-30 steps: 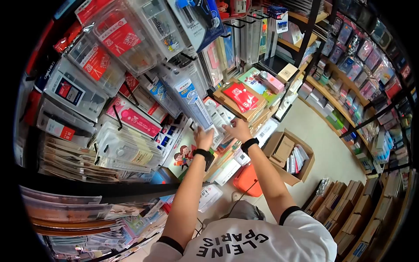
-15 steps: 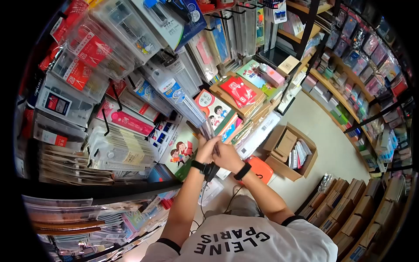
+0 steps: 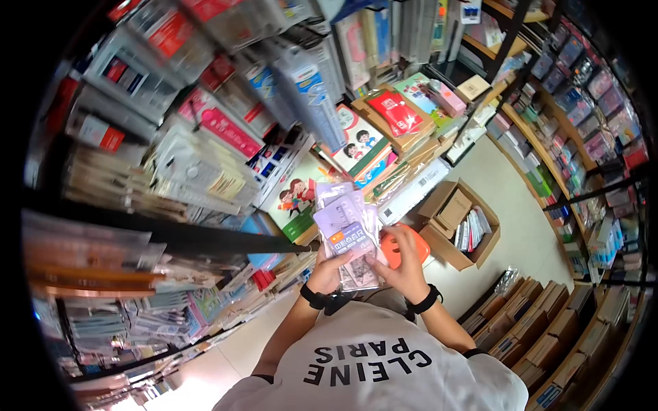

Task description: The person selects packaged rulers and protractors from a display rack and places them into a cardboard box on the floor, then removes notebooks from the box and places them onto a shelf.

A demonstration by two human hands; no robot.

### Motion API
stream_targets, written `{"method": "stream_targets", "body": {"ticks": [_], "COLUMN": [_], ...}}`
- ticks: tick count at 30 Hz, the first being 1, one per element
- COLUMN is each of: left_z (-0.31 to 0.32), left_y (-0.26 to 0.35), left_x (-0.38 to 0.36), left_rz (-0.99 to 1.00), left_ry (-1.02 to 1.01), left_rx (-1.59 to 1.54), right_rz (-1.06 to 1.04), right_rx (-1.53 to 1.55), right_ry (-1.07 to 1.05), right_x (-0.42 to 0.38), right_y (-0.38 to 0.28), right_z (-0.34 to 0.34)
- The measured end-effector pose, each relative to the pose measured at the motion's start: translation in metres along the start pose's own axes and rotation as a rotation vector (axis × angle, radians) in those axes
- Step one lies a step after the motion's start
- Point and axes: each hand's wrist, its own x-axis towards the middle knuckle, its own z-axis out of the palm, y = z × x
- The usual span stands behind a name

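A stack of flat purple plastic packets [image 3: 343,220], with an orange logo and printed lettering on the top one, is spread slightly like a fan in front of my chest. My left hand [image 3: 326,272] grips the stack's left lower edge, thumb on the upper face. On the other side my right hand [image 3: 406,268] pinches the stack's lower right edge, its thumb on the front and fingers bent. Beyond the packets lies a green-and-white book [image 3: 293,205] with cartoon children. Each wrist wears a black band.
Hanging packs of rulers and stationery [image 3: 312,92] fill the left rack. A black shelf bar [image 3: 178,231] runs close by my left. Stacked books [image 3: 363,147] carry a red packet [image 3: 396,113]. An open cardboard box [image 3: 460,222] and an orange stool [image 3: 411,248] stand on the right.
My hands have come down and nearer to my body, away from the hanging rack. The packets, seen edge-on before, now face me fanned out, and my hands have moved apart to their two sides.
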Motion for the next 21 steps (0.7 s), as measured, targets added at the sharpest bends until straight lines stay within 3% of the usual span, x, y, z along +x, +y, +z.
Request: {"method": "stream_targets", "body": {"ticks": [1, 4, 5, 8, 12, 13, 14, 16, 19, 21], "left_z": [0.000, 0.003, -0.006, -0.026, -0.058, -0.071, -0.085, -0.089, -0.111, -0.132], "left_y": [0.006, 0.020, 0.023, 0.031, 0.025, 0.020, 0.013, 0.011, 0.010, 0.000], "left_x": [-0.007, -0.036, -0.049, -0.096, -0.155, -0.173, -0.189, -0.217, -0.271, -0.306], "left_rz": [0.022, 0.087, -0.041, 0.080, 0.337, 0.330, 0.312, 0.330, 0.511, 0.486], "left_ry": [-0.042, -0.108, -0.104, -0.276, -0.318, -0.245, -0.187, -0.065, 0.133, 0.292], "left_rx": [0.000, 0.012, -0.005, 0.200, 0.252, 0.229, 0.199, 0.168, 0.061, 0.085], "right_rz": [0.084, 0.050, 0.210, -0.043, -0.052, -0.068, -0.217, -0.006, -0.154, -0.167], "right_rx": [0.110, 0.356, 0.437, 0.435, 0.377, 0.347, 0.322, 0.389, 0.507, 0.525], "right_ry": [-0.045, -0.209, -0.285, -0.438, -0.800, -0.854, -0.920, -1.076, -1.072, -1.141], "right_x": [-0.001, -0.003, -0.007, -0.015, -0.032, -0.038, -0.038, -0.042, -0.063, -0.083], "right_y": [-0.006, -0.019, -0.025, -0.035, -0.064, -0.062, -0.070, -0.085, -0.118, -0.150], "right_z": [0.002, 0.013, 0.015, 0.025, 0.055, 0.070, 0.086, 0.104, 0.157, 0.184]}}
